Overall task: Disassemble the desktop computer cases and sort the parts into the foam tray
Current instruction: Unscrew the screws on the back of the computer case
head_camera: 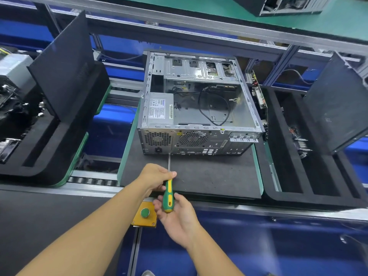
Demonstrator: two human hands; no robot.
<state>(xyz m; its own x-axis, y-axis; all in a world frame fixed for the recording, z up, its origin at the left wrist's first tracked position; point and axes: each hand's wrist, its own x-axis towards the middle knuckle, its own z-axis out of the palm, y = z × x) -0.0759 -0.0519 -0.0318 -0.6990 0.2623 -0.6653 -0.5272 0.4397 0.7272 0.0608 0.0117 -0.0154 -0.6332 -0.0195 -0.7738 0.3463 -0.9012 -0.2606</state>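
Both hands point(169, 196) grip the screwdriver point(168, 196) at the case point(195, 140) rear; tip could easily slip and strip the screw.

Aluminium rail point(199, 26), green surface point(199, 6), blue panel point(258, 246), yellow button box point(139, 220)

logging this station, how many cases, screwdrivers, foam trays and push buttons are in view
cases: 2 (open one at centre, one cut off at top right)
screwdriver: 1
foam trays: 2 (left, right)
button: 1
total: 6
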